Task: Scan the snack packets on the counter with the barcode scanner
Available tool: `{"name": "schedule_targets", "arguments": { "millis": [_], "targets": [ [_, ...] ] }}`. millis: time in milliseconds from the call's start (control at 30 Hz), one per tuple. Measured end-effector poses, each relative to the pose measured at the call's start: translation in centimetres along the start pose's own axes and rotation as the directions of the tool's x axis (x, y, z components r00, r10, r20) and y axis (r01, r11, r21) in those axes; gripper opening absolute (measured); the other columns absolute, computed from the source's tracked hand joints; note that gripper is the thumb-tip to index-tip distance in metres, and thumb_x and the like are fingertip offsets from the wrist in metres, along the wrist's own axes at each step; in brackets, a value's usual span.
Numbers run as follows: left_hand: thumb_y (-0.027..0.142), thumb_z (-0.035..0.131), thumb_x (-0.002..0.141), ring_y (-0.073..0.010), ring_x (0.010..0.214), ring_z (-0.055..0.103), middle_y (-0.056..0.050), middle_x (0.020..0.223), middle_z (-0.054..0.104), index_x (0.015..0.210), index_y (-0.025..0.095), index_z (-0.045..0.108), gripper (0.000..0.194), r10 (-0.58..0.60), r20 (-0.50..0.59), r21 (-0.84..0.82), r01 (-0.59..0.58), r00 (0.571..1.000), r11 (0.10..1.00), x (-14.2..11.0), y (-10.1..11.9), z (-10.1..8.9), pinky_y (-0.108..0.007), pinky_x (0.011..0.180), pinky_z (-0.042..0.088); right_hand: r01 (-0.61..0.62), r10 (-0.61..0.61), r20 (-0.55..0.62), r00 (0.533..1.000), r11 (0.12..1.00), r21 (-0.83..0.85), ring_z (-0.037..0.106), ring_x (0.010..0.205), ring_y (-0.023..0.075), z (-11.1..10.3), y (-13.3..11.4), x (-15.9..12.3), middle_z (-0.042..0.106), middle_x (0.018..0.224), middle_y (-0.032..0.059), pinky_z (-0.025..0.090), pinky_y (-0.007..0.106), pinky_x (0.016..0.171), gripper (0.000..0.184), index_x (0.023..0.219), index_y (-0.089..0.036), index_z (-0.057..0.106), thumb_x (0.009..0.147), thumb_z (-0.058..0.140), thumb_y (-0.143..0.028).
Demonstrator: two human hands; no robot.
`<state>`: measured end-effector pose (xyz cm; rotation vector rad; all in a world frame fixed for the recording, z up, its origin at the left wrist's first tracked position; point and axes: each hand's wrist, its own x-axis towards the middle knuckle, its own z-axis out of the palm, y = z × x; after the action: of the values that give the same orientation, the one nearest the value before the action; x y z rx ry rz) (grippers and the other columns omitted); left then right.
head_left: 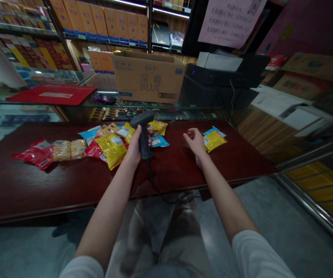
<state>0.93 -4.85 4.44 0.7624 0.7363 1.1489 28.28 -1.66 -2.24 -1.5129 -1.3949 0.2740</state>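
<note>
My left hand (136, 146) grips a black barcode scanner (144, 141) by its handle, and the scanner's cable runs down over the table's front edge. Apart from it, my right hand (195, 143) hovers over the dark red table (172, 170), fingers parted and slightly curled, with nothing seen in them. Just to its right lie a yellow snack packet (215, 141) and a blue packet (212, 130). Left of the scanner, several packets are heaped, among them a yellow packet (112, 148), a red packet (39, 154) and clear-wrapped biscuits (69, 150).
An open cardboard box (149, 79) stands behind the table on a glass counter. Beside it are a black printer (218, 75), a computer mouse (104, 99) and a red mat (53, 94). White boxes (284, 106) are stacked at right; a metal rail (313, 204) runs below.
</note>
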Motion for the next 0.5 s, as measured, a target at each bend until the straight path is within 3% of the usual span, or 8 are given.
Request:
{"name": "schedule_targets", "arguments": {
  "millis": [133,233,367,500],
  "targets": [
    [0.07,0.053,0.086,-0.0084,0.043,0.048,0.003,0.054,0.052,0.094,0.017,0.061,0.054,-0.008,-0.036,-0.085,0.004,0.999,0.996,0.2,0.1,-0.3,-0.019,0.042,0.038,-0.157,0.148,0.137,0.979,0.986,0.053,0.065,0.091,0.0221,6.3,-2.2,1.9,0.069,0.098,0.0076,0.05,0.038,0.091,0.043,0.1,-0.021,0.062,0.073,0.072,-0.053],
    [0.07,0.05,0.087,-0.0083,0.042,0.049,0.003,0.053,0.052,0.092,0.017,0.061,0.054,-0.022,-0.041,-0.104,0.017,0.999,0.994,0.4,0.0,-0.6,-0.018,0.041,0.039,-0.257,0.241,0.203,0.949,0.965,0.058,0.068,0.095,0.0249,9.3,-3.2,3.4,0.071,0.097,0.0101,0.05,0.037,0.088,0.039,0.091,-0.019,0.064,0.074,0.071,-0.055],
    [0.069,0.052,0.086,-0.0081,0.042,0.048,0.003,0.053,0.052,0.093,0.016,0.06,0.054,-0.033,-0.015,-0.123,0.031,0.999,0.992,0.6,-0.1,-0.9,-0.018,0.042,0.039,-0.367,0.318,0.272,0.908,0.918,0.152,0.069,0.087,0.0243,10.9,-3.9,3.6,0.071,0.08,0.0061,0.051,0.035,0.082,0.032,0.073,-0.019,0.063,0.074,0.07,-0.051],
    [0.071,0.058,0.081,-0.0082,0.044,0.049,0.004,0.053,0.051,0.094,0.017,0.06,0.056,-0.005,-0.001,-0.113,0.005,1.0,0.994,0.7,-0.2,-0.9,-0.018,0.043,0.039,-0.378,0.322,0.247,0.914,0.898,0.228,0.066,0.084,0.019,10.8,-4.1,2.8,0.069,0.08,0.0023,0.051,0.029,0.078,0.022,0.076,-0.02,0.061,0.07,0.072,-0.038]
  ]
}}
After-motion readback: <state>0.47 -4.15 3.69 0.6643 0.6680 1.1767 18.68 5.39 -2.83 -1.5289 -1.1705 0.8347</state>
